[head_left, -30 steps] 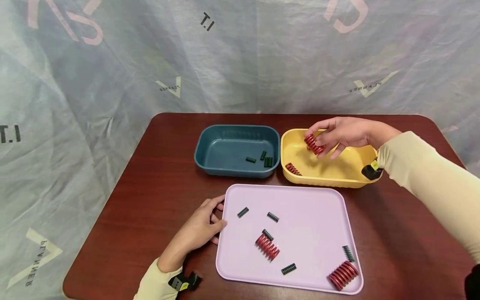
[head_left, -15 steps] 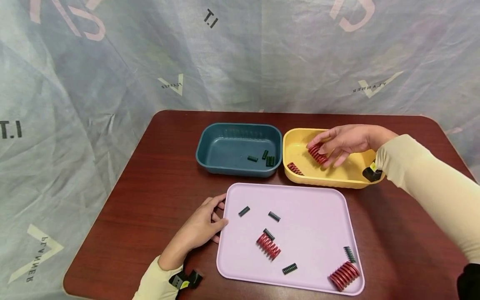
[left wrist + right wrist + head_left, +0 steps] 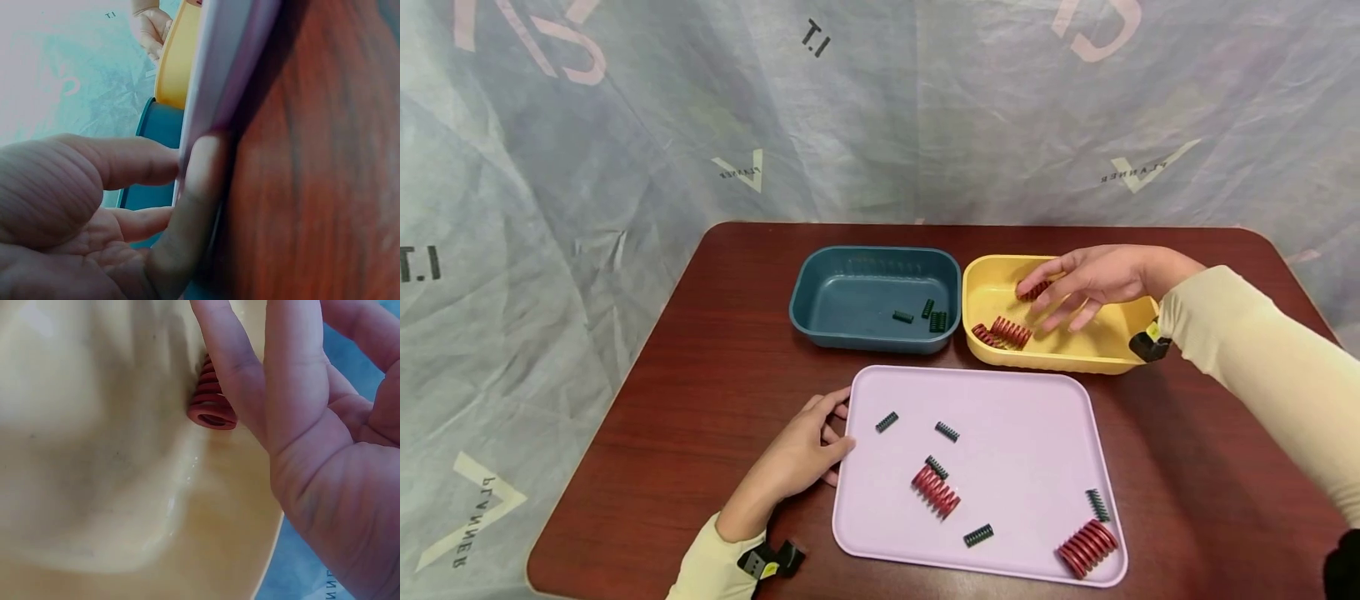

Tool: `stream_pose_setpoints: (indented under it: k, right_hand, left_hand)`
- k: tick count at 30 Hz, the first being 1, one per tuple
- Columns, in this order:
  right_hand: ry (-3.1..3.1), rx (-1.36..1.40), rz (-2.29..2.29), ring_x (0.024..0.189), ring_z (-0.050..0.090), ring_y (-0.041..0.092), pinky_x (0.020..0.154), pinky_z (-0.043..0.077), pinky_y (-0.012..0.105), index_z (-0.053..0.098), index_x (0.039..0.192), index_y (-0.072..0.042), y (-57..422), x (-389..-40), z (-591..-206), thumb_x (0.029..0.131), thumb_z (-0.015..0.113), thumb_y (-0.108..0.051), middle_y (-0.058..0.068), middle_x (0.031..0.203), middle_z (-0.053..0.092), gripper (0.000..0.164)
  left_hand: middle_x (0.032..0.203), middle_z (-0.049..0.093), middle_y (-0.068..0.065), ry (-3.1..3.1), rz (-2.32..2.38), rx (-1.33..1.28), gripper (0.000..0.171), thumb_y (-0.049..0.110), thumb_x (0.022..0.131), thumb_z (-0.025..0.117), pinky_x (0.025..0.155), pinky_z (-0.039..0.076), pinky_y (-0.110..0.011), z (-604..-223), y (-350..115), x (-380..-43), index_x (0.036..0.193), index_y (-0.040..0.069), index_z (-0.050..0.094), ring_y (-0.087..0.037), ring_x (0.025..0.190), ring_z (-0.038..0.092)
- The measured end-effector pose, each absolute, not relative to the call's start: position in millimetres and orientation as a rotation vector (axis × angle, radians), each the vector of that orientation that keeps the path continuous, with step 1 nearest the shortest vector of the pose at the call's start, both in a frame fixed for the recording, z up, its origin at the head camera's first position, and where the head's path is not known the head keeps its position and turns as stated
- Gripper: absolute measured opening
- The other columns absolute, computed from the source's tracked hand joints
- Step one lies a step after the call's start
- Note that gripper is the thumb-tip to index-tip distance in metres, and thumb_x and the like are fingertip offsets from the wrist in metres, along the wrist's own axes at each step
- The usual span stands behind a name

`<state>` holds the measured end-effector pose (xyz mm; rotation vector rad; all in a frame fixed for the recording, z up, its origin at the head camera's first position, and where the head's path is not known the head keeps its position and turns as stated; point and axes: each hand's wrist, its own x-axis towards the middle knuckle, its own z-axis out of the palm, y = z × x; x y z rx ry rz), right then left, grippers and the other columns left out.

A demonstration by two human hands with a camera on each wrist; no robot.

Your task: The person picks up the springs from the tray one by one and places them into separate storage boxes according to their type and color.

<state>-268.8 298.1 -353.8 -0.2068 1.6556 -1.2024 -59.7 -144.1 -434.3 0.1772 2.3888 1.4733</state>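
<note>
My right hand [image 3: 1086,283] is over the yellow bin [image 3: 1075,363], its fingers spread and holding nothing. Behind its fingertips lies a red coil spring [image 3: 1032,291], which the right wrist view shows against the bin's wall. Two more red springs, one of them a thicker coil spring [image 3: 1011,332], lie together in the bin's front left corner. My left hand [image 3: 805,450] pinches the left edge of the lilac tray [image 3: 1000,392], fingers on both sides of the rim in the left wrist view. On the tray lie a red spring [image 3: 936,492], a larger red spring [image 3: 1087,548] and several small dark green springs.
A dark teal bin [image 3: 850,340] stands left of the yellow one, with a few green springs [image 3: 937,322] at its right end. Both bins sit behind the tray on the brown table [image 3: 700,400]. A grey sheet [image 3: 850,125] hangs beyond the table.
My right hand let go of the red spring, which now lies in the yellow bin's front left corner; its fingers have spread. My left hand has stayed on the tray's edge.
</note>
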Motion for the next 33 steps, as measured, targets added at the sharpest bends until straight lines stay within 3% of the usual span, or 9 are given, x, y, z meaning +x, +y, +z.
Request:
stream_pose_setpoints:
  k: [9,15,25,33]
  right_hand:
    - [1.723,-0.231,-1.224,0.126,0.059,0.043,0.077,0.064,0.039,0.047,0.15,-0.004,295,-254,-346,0.105,0.059,-0.009,0.018,0.144,0.057,0.046]
    - [1.821,-0.314,-1.271,0.118,0.061,0.045,0.074,0.063,0.044,0.052,0.146,-0.008,290,-231,-338,0.104,0.061,-0.012,0.024,0.143,0.052,0.043]
    - [1.856,-0.601,-1.418,0.09,0.066,0.039,0.049,0.06,0.048,0.053,0.145,-0.007,300,-163,-326,0.106,0.052,-0.003,0.025,0.124,0.054,0.039]
    - [1.752,-0.702,-1.497,0.087,0.066,0.035,0.044,0.057,0.048,0.051,0.141,0.003,310,-108,-345,0.105,0.047,0.008,0.019,0.12,0.06,0.037]
  left_hand:
    - [0.121,0.05,-0.016,2.387,1.479,0.192,0.064,-0.008,0.092,0.069,0.045,0.059,-0.035,-433,-146,-59,0.151,0.002,0.046,-0.021,0.078,0.061]
    - [0.12,0.05,-0.014,2.392,1.463,0.184,0.064,-0.007,0.092,0.069,0.045,0.059,-0.035,-434,-146,-59,0.151,0.003,0.047,-0.021,0.078,0.06]
    - [0.121,0.05,-0.015,2.372,1.472,0.198,0.064,-0.006,0.093,0.069,0.045,0.059,-0.035,-435,-147,-58,0.152,0.004,0.046,-0.022,0.078,0.06]
    - [0.121,0.049,-0.013,2.367,1.472,0.175,0.065,-0.004,0.093,0.07,0.045,0.058,-0.036,-433,-148,-55,0.153,0.006,0.046,-0.021,0.079,0.061]
